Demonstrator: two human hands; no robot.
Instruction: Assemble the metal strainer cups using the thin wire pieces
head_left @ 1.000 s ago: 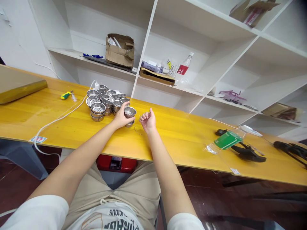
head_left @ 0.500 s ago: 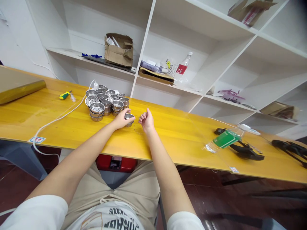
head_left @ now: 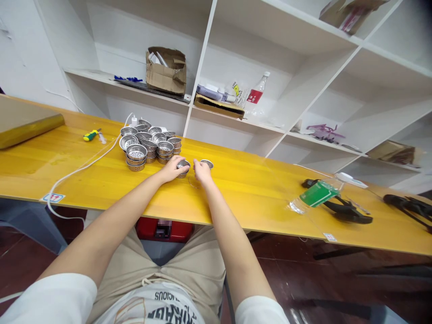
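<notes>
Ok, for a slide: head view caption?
Left hand grips a strainer cup on a yellow bench, right hand alongside, cup stacks nearby.

The room is bright with even white light that seems to fall from overhead, and the white shelves (head_left: 303, 81) come close to washing out. The glossy yellow desk (head_left: 256, 193) has a soft sheen, with paler glare patches toward its left end. The left hand (head_left: 171, 169) and right hand (head_left: 201, 171) cast only faint, short shadows, and the strainer cup (head_left: 182, 165) under the left one glints. Below the desk, the floor (head_left: 337, 288) is dim. Straight edges bow toward the frame's borders, and the far corners darken and soften.
</notes>
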